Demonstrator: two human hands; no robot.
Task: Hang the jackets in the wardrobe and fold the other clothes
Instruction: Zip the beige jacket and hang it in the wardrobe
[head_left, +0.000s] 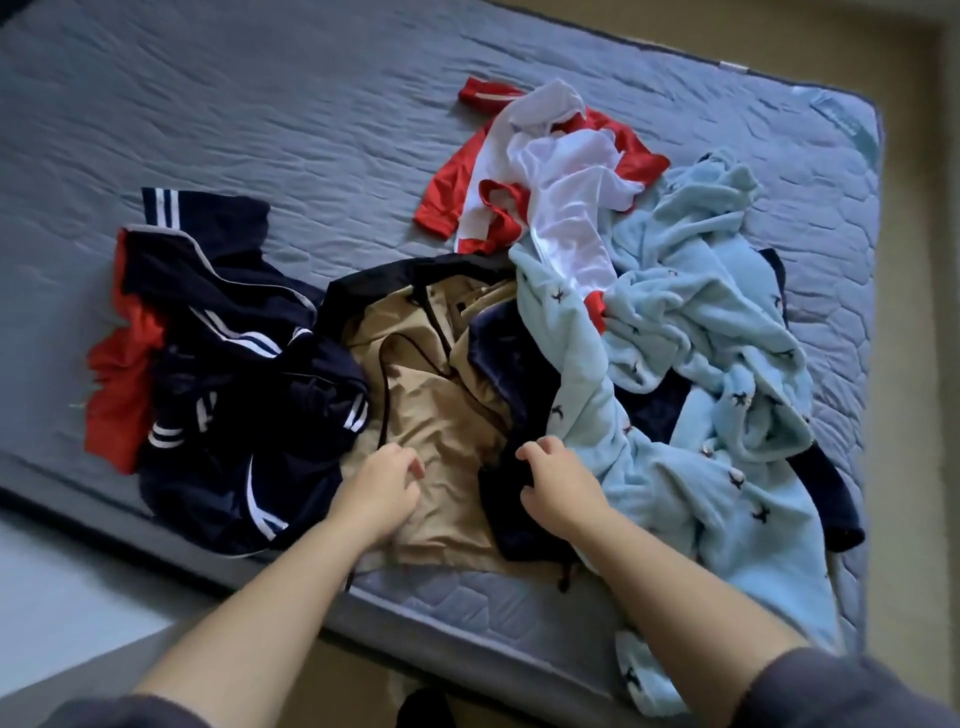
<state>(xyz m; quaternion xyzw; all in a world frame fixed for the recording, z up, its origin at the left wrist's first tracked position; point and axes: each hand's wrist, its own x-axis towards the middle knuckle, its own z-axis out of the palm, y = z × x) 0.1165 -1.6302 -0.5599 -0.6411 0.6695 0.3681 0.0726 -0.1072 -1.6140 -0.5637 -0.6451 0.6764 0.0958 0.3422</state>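
The tan jacket (441, 410) lies crumpled near the middle of the pile on the grey mattress (260, 104), and my hands are both on it: my left hand (382, 480) has its fingers curled into the tan cloth, and my right hand (558, 480) pinches its dark lining at the edge. Left of it sits a navy striped garment (234, 364) over something red, to the right a pale blue fleece (701, 364), and farther off a red and white shirt (545, 171).
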